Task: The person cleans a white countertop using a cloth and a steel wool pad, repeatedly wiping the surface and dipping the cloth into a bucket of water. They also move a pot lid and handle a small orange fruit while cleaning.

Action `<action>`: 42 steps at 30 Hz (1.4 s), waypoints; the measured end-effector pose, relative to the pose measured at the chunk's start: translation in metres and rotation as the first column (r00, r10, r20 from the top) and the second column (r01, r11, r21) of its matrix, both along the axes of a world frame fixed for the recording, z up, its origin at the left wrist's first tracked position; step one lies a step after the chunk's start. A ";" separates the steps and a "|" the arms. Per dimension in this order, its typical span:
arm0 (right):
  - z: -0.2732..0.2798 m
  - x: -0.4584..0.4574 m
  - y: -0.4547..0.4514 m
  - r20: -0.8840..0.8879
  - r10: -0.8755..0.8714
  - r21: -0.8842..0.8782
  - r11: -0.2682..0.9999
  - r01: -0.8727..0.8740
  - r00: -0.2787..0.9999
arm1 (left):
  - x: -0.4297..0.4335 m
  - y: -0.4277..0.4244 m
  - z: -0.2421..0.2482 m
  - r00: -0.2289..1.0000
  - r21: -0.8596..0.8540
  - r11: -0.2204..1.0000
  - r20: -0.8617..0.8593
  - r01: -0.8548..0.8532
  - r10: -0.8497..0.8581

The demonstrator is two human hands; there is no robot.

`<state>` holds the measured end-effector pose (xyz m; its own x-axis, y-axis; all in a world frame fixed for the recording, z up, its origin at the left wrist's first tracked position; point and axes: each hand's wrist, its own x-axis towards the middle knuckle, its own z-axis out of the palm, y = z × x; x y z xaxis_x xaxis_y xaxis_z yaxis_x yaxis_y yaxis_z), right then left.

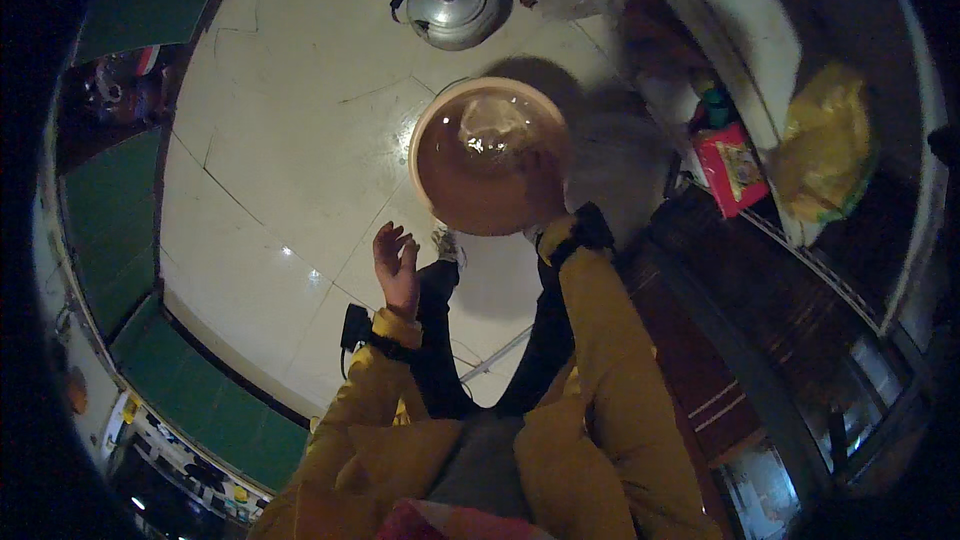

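A round orange-tan plastic basin [414, 187] with liquid in it stands on the floor before my feet. A pale, translucent patch [491, 120] shows in its far half, with bright glints beside it; I cannot tell what it is. My right hand [546, 184] reaches over the basin's near right side, dim and partly shaded. Whether its fingers hold anything is unclear. My left hand [397, 266] is raised to the left of the basin, apart from it, fingers loosely bent and holding nothing.
A metal kettle [454, 4] with a dark handle stands beyond the basin. Green cabinet panels [112, 232] line the left side. A red packet [731, 171] and a yellow plastic bag [825, 142] lie at right, near a dark brown piece of furniture [720, 315].
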<state>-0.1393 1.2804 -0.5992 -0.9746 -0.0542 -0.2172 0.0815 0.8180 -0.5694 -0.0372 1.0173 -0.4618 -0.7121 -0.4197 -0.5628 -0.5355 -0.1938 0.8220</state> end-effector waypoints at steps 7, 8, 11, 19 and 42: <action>-0.101 0.019 -0.023 0.100 0.310 0.290 0.900 -0.326 0.945 | 0.011 -0.028 -0.042 1.000 -0.050 0.999 0.013 0.009 -0.009; -0.107 0.024 -0.025 0.099 0.337 0.284 0.892 -0.351 0.936 | 0.010 -0.029 -0.046 1.000 -0.048 0.999 0.005 0.011 -0.011; -0.116 0.032 -0.026 0.110 0.402 0.271 0.868 -0.417 0.909 | 0.005 -0.025 -0.049 1.000 -0.030 0.999 -0.015 0.019 -0.019; -0.118 0.037 -0.031 0.106 0.486 0.259 0.829 -0.496 0.868 | -0.006 -0.029 -0.051 0.996 -0.008 1.000 -0.083 0.016 -0.016; 0.067 0.018 -0.009 -0.079 0.258 -0.347 0.898 -0.269 0.963 | 0.004 -0.027 0.087 0.985 0.064 0.997 -0.170 0.029 -0.018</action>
<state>-0.1208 1.2712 -0.5318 -0.9199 -0.3771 -0.1075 -0.1307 0.5534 -0.8226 -0.0328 0.9905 -0.3743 -0.8087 -0.3675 -0.4593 -0.3947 -0.2400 0.8869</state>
